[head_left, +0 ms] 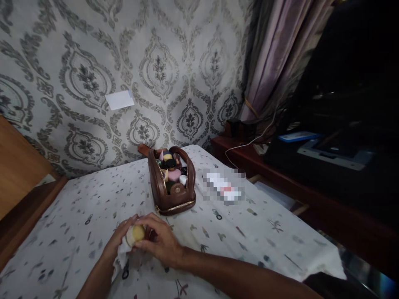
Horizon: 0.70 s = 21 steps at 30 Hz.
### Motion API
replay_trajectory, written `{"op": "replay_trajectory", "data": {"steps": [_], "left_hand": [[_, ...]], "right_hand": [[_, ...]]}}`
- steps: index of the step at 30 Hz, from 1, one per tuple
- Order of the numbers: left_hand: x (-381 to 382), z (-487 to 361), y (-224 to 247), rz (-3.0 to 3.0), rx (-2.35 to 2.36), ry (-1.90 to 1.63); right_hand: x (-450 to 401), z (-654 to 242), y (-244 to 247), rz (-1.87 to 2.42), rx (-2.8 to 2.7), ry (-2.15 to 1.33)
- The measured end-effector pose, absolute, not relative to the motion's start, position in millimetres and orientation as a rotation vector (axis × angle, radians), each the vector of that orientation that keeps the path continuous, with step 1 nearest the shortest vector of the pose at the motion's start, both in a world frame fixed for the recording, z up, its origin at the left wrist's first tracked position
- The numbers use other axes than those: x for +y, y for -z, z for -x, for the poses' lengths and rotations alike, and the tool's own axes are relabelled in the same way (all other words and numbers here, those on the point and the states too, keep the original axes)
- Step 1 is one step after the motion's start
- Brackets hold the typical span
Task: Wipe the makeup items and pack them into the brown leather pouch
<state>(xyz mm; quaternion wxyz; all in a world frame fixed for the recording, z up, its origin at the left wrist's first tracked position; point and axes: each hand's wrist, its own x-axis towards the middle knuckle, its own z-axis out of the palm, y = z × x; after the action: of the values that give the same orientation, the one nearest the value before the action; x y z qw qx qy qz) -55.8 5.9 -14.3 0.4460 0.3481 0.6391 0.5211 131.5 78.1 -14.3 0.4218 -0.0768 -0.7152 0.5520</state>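
- hands: two. left hand (123,233) has its fingers closed round the jar; right hand (163,241) has thumb and curled fingers on the jar's other side, gripping.
- jar (138,233): one in hand, between both sets of fingers, yellow top showing.
- cloth (121,254): one, white, bunched at the left fingers, hanging below them.
- bag (156,189): one, brown, unzipped, just beyond the right fingers, apart from them.
- bag contents, beyond the fingers: one pink lid (174,175), one black lid (170,164), one white cap (183,180), one yellow lid (167,156); others overlap, full count can't tell.
- pixelated item (222,187): one, right of the fingers and farther off; any writing unreadable.
- writing: no brand legible anywhere.
- surface: white tablecloth (264,245) with small scattered prints, under the fingers.
- room: grey patterned wallpaper (190,70) beyond the fingers, one white paper (120,100) on it; purple curtain (264,62) far right of the fingers; wooden panel (21,166) to their left.
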Motion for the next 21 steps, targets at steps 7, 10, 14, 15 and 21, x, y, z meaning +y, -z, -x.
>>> {"op": "replay_trajectory", "data": {"steps": [7, 10, 14, 15, 21], "left_hand": [[10, 32, 10, -0.796, 1.289, -1.321], [11, 25, 10, -0.782, 1.227, -1.326], [11, 19, 2, -0.785, 1.234, -1.338], [10, 18, -1, -0.79, 1.236, -1.351], [10, 22, -6, -0.886, 1.147, -1.31]], "right_hand": [[76, -130, 14, 0.293, -1.706, -1.445], [76, -132, 12, 0.325, -1.72, -1.368], [78, -137, 5, 0.289, -1.774, -1.265], [79, -138, 3, 0.278, -1.784, -1.249], [81, -140, 0, 0.183, -1.842, -1.11]]}}
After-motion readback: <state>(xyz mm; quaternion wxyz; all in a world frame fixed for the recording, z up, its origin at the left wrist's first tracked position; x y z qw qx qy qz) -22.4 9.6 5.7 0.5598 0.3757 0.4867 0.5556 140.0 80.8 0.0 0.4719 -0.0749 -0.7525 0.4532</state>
